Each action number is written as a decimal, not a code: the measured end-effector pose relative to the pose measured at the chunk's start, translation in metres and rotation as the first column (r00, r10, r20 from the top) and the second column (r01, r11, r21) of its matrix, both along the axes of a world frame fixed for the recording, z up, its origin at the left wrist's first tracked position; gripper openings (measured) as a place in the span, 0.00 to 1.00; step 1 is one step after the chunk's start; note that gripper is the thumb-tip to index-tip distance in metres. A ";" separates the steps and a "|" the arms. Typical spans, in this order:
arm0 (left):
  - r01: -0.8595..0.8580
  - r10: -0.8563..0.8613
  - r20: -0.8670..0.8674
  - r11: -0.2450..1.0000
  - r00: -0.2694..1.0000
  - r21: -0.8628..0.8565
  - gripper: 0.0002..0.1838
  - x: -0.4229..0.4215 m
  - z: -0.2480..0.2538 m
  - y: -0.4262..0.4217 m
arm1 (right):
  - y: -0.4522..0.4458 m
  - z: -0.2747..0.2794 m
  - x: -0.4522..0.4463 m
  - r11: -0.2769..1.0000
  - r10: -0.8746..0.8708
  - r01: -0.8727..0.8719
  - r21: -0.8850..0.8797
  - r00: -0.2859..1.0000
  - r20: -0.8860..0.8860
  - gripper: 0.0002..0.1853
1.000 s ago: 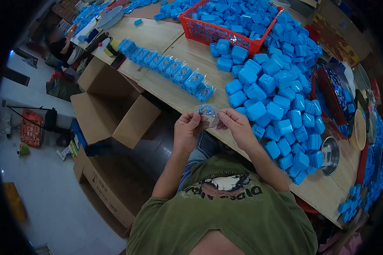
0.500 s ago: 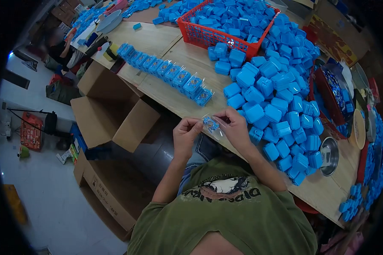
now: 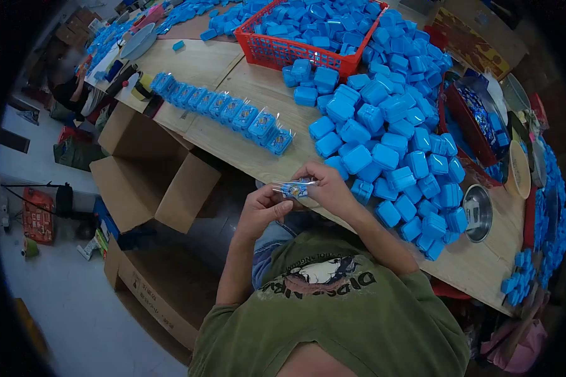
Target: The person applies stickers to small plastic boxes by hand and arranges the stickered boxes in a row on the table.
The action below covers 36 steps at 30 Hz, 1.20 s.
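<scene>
A small clear packet with a blue printed piece (image 3: pixel 295 188) is held between my two hands, just off the table's front edge. My left hand (image 3: pixel 265 208) grips its left side, with the thumb below. On the right side, my right hand (image 3: pixel 326 187) pinches it with curled fingers. Beyond them a row of wrapped blue boxes with printed tops (image 3: pixel 233 112) runs diagonally across the wooden table (image 3: pixel 267 81). Close to my right hand lies a large heap of plain blue boxes (image 3: pixel 383 157).
A red basket (image 3: pixel 295 55) full of blue pieces stands behind the heap. Open cardboard boxes (image 3: pixel 132 195) are on the floor at left. A metal bowl (image 3: pixel 478 213) sits at right. Another person (image 3: pixel 72 91) is at the far left.
Both hands have turned the packet flatter and closed in around it. The left fingers now wrap beneath it. The whole view has shifted, so the table and boxes appear further left.
</scene>
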<state>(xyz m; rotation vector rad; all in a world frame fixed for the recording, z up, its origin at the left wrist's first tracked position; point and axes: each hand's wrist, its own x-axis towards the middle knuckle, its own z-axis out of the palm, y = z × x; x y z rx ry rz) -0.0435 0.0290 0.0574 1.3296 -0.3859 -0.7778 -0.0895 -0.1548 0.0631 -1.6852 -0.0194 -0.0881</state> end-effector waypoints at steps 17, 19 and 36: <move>-0.222 0.141 -0.318 0.946 0.938 -0.236 0.21 0.007 -0.008 -0.007 | -0.097 0.021 -0.021 0.301 0.000 0.122 -0.946 0.992 0.128 0.32; -0.212 0.127 -0.322 0.946 0.938 -0.246 0.21 0.006 -0.007 -0.007 | -0.095 0.022 -0.020 0.314 -0.008 0.124 -0.941 0.992 0.128 0.31; -0.199 0.141 -0.237 0.950 0.961 -0.241 0.18 0.003 0.008 -0.013 | -0.039 0.042 -0.021 0.890 -0.022 0.108 -0.442 0.980 0.195 0.26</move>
